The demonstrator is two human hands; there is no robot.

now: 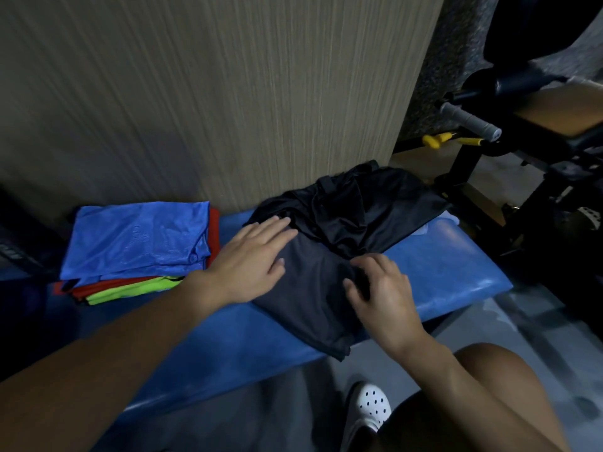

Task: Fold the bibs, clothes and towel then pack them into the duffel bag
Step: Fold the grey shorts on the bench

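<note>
Left hand (251, 259) flat on dark garment (306, 298), right hand (381, 295) curled there, grip too blurred to tell, folded bibs (137, 239) beside

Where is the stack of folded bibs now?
Head view: the stack of folded bibs sits at the left of the blue bench, by the wood-grain panel, beside the left hand.

One head-worn camera looks forward and steeply down, close above a blue bench (228, 337). A wood-grain wall (228, 93) rises beyond the bench, and the floor (538, 337) shows nearer than it.
</note>
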